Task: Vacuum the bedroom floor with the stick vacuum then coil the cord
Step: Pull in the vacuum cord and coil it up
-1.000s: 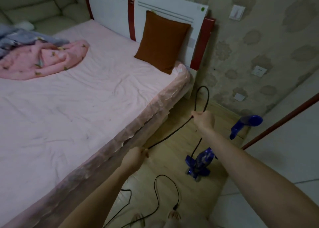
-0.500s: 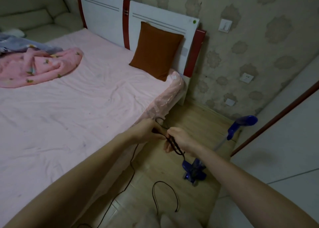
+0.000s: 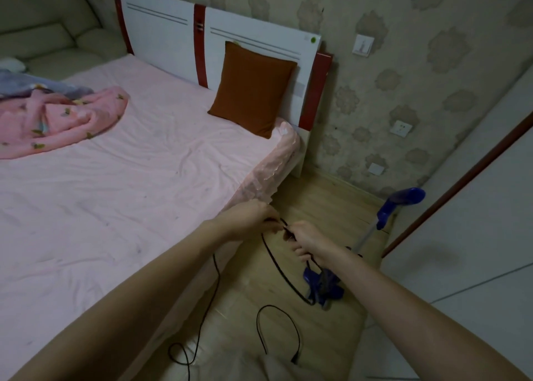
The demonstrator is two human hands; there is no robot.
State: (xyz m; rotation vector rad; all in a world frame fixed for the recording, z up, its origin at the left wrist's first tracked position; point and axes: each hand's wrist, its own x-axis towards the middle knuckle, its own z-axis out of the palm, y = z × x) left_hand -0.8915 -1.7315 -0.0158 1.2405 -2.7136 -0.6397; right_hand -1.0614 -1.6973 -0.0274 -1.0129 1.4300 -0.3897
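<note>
Both hands were held close together above the floor strip beside the bed [image 3: 144, 184], where the cord [image 3: 278, 268] could be gathered without dragging over the mattress. The left hand [image 3: 249, 219] pinched the cord between curled fingers, apparently serving as the anchor for the turns collected so far. The right hand [image 3: 305, 240], just beside it, gripped the cord with fingers wrapped around it, so that one loop hung from the two hands down toward the wooden floor [image 3: 311, 207]. This arrangement suggested that the right hand was feeding length while the left hand retained it. The stick vacuum [image 3: 326, 285] stood just beyond the right forearm, its blue handle [image 3: 403, 200] leaning toward the wardrobe door [image 3: 476, 207], parked out of the working area; the vacuuming step therefore appeared to be complete. Slack cord lay on the floor in loose curves near the bottom of the view, with what looked like the plug [image 3: 294, 359] at its free end, so a considerable length appeared to remain uncoiled. A wall socket [image 3: 401, 128] sat on the wall above the vacuum, with nothing plugged into it.
</note>
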